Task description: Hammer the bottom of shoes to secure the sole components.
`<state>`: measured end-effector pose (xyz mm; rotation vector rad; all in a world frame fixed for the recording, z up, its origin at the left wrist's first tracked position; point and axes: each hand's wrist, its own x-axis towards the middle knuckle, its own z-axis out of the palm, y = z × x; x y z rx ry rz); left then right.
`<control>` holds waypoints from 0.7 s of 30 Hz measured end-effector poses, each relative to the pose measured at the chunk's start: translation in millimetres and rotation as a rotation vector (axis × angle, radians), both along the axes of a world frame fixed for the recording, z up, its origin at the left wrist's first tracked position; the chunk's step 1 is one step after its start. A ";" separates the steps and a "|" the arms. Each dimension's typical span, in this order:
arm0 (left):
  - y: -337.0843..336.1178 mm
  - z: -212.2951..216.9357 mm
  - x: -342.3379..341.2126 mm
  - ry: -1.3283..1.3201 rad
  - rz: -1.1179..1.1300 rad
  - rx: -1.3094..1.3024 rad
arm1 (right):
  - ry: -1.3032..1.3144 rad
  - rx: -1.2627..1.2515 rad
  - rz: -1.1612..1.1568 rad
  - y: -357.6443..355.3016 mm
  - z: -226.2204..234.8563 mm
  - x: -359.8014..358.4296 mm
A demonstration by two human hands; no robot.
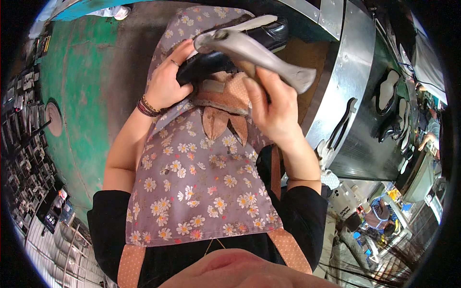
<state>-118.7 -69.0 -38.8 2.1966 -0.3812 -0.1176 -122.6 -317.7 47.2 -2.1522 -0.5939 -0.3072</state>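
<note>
Room: a workshop with a worn green floor (72, 96) on the left and a curved metal machine (350, 81) on the right, its steel panels riveted and shiny.
Machine: dark shoe parts with pale soles (386, 93) sit in a row along its side; a co-worker's arm shows at the far right rim.
Left edge: racks of small dark items (24, 144), too blurred to tell apart.
Lower right: a cluttered shelf (379, 211) with bottles and coloured bits, contents unclear.
Apron: a mauve apron (201, 182) printed with white daisies covers the lap, soft cotton, with dotted orange straps and leaf-shaped trim.
Shoe: a glossy black leather shoe (273, 31) with a pale inner sole lies across the lap, above the apron's top edge, held between both hands.
Left hand: the left hand (168, 79), with a ring and beaded bracelets, is clamped around the shoe's dark near end.
Right hand: the right hand (271, 103) is closed on a smooth grey tool (259, 53), long and flared at its end, pressed against the shoe.
</note>
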 end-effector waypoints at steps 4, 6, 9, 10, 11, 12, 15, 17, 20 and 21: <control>-5.3 1.4 6.4 -0.070 -0.016 -0.011 | 0.213 -0.335 0.044 5.8 7.4 2.7; -5.0 3.4 4.2 -0.049 -0.002 -0.007 | 0.219 -0.482 0.118 4.6 23.9 2.5; 1.6 -2.8 0.2 -0.060 0.001 0.021 | 0.146 -0.253 0.126 10.9 11.2 -4.1; 0.8 -4.5 1.5 -0.099 -0.019 0.048 | 0.162 -0.154 0.132 12.3 12.9 -6.1; -1.1 -4.9 1.9 -0.100 -0.007 -0.019 | 0.215 -0.344 0.107 12.7 19.3 -8.7; -2.3 -4.2 3.7 -0.103 -0.012 -0.020 | 0.213 -0.345 0.101 11.8 16.7 -6.9; -3.3 3.5 0.3 -0.053 -0.017 -0.012 | 0.193 -0.418 0.190 4.4 12.7 -1.3; 2.3 1.3 5.3 -0.009 -0.011 0.015 | 0.054 -0.235 0.123 -1.8 3.2 0.1; 1.0 11.3 7.4 0.057 0.001 0.028 | -0.074 0.086 -0.062 -8.5 4.1 -0.9; -1.1 13.1 10.1 0.069 -0.013 -0.003 | 0.077 -0.038 -0.048 -17.3 -2.2 -3.2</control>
